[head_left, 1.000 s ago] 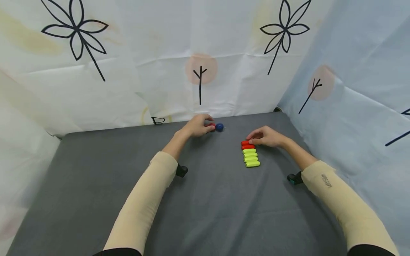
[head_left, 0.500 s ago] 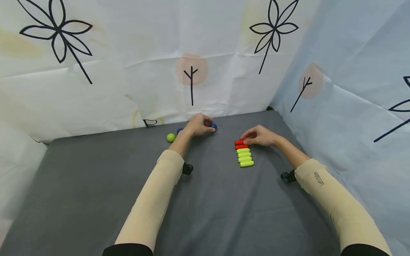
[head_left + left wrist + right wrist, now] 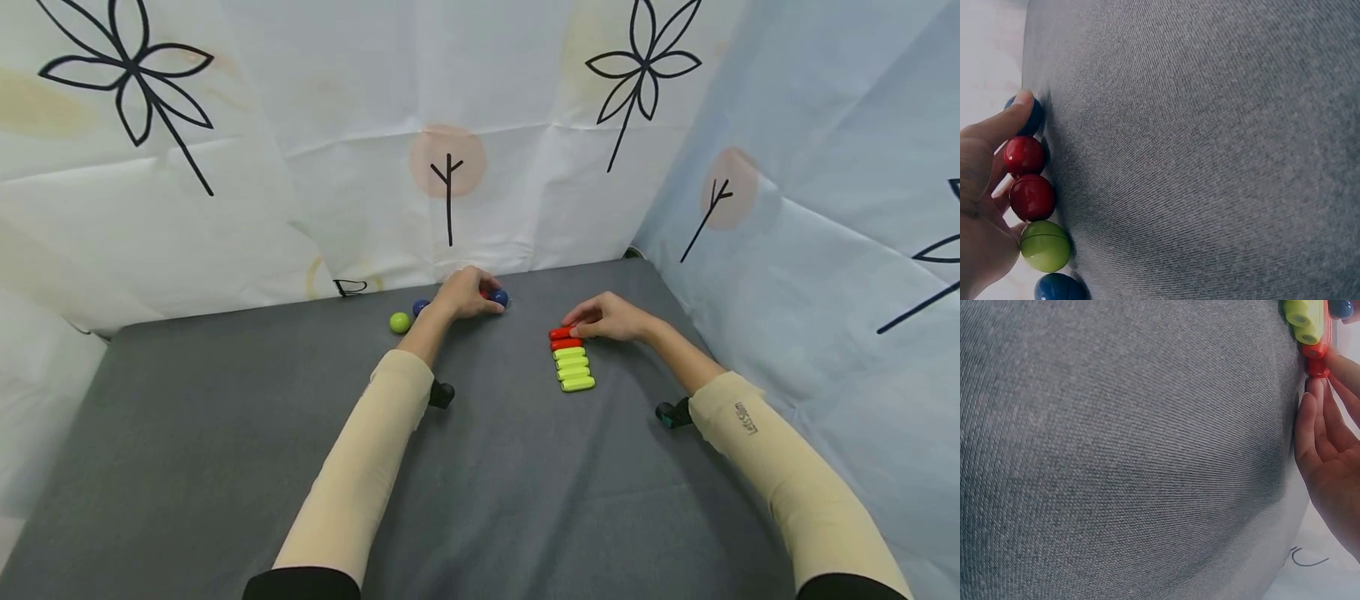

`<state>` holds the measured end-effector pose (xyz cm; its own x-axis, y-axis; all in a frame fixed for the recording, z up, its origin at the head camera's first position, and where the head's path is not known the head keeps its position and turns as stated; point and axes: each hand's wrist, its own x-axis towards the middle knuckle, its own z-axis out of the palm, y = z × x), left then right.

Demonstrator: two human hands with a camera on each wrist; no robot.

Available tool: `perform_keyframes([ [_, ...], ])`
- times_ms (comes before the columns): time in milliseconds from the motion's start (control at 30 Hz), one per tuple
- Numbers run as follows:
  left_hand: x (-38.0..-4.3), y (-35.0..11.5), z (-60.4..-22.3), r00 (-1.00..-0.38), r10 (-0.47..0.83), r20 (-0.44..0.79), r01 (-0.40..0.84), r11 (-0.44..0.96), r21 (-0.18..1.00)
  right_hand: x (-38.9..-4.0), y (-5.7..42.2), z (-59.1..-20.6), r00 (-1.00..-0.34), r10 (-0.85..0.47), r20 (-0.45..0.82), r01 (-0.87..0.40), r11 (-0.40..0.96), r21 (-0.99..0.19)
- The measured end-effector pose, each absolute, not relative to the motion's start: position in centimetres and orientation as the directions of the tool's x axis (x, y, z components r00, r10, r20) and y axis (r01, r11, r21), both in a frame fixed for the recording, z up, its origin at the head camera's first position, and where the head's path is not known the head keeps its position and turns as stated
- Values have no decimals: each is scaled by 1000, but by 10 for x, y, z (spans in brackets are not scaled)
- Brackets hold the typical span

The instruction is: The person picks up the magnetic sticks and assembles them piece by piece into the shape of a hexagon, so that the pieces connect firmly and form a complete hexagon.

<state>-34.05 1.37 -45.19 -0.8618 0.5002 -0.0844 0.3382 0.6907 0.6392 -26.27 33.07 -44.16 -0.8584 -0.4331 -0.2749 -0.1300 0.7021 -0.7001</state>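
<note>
My left hand (image 3: 467, 293) pinches a glossy blue ball (image 3: 1035, 117) at the far edge of the table, thumb on its near side. This ball ends a row: a red ball (image 3: 1024, 155), a second red ball (image 3: 1032, 197), a green ball (image 3: 1045, 246) and another blue ball (image 3: 1059, 288) follow in the left wrist view. From the head, the hand hides the middle of the row. My right hand (image 3: 611, 317) pinches the farthest red rod (image 3: 561, 333), fingertips at its right end. A second red rod (image 3: 566, 344) lies alongside it.
Several lime-green rods (image 3: 573, 373) continue the line of red rods toward me. One more green ball (image 3: 400, 322) sits at the left end of the ball row. Behind the grey tabletop (image 3: 225, 417) hangs a white printed cloth (image 3: 360, 200), and a bluish one (image 3: 817, 275) stands at right.
My left hand has shifted right along the row, from a red ball to the end blue ball, uncovering balls at the left. The right hand stays at the red rods. The head view has turned slightly.
</note>
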Motion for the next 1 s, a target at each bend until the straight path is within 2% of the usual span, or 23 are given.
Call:
perform_keyframes([
  [367, -342, 12, -451, -857, 514, -33, 368, 656, 660, -264, 328, -441, -856, -443, -269, -144, 702, -698],
  [667, -330, 6, -444, -795, 596, 118, 492, 519, 699, -264, 327, -441, -842, -483, -241, -215, 710, -671],
  [1000, -297, -24, -446, -740, 647, 181, 551, 430, 715, -265, 324, -439, -853, -467, -233, -213, 719, -661],
])
